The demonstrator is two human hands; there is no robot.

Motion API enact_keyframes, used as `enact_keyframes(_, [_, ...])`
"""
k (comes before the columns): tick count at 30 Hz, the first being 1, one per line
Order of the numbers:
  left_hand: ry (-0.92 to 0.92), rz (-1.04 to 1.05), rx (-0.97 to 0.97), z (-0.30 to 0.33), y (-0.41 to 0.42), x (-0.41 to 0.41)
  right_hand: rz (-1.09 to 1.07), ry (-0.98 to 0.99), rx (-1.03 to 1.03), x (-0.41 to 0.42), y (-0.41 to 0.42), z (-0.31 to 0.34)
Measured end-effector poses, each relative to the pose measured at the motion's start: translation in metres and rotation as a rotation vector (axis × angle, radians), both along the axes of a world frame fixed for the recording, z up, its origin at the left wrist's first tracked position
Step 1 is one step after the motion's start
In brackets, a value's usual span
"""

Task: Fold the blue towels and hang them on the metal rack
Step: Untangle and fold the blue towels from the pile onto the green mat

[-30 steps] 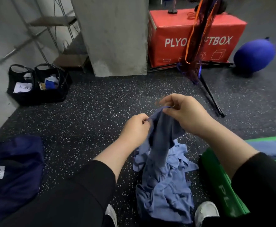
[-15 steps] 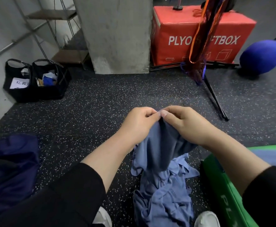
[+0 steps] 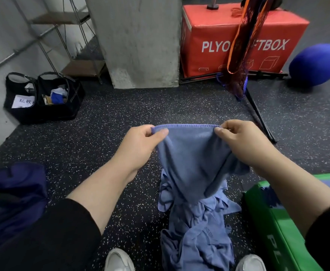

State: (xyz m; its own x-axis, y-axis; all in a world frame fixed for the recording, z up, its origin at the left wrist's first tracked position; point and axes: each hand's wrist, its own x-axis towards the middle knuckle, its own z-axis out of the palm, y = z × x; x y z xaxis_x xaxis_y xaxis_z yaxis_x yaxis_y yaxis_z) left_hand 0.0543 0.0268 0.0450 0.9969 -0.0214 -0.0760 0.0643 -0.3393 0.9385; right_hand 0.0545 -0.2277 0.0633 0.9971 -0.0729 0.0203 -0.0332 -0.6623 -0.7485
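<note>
Speckled black rubber gym floor [image 3: 105, 122]. Left hand [image 3: 140, 145] and right hand [image 3: 244, 141] each pinch the stitched hem of one blue towel [image 3: 191, 163], stretched between them above the towel pile [image 3: 197, 231] at 6 o'clock. Soft, light, limp; best held at corners. Green pad [image 3: 273, 227] at 4 o'clock crowds the pile; wire rack [image 3: 62, 42] at 10 o'clock.

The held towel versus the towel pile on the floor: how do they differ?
The held towel hangs in the air, its stitched top edge stretched straight between the left hand and right hand; the towel pile lies crumpled on the floor, untouched. Both are the same blue cloth.
</note>
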Motion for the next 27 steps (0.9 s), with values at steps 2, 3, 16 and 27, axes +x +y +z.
enact_keyframes(2, [-0.052,0.039,-0.069,0.003,-0.005,0.001,0.029,-0.01,0.007,0.0,-0.001,0.0])
enact_keyframes(3, [-0.073,0.053,-0.08,0.004,-0.008,0.002,0.051,-0.014,0.015,0.0,-0.001,-0.001])
enact_keyframes(16, [0.055,-0.115,-0.125,0.009,-0.045,-0.017,0.411,0.113,0.177,-0.011,0.027,-0.001])
enact_keyframes(27, [0.139,-0.328,-0.109,0.003,-0.042,-0.02,0.289,0.103,0.386,-0.009,0.023,-0.002])
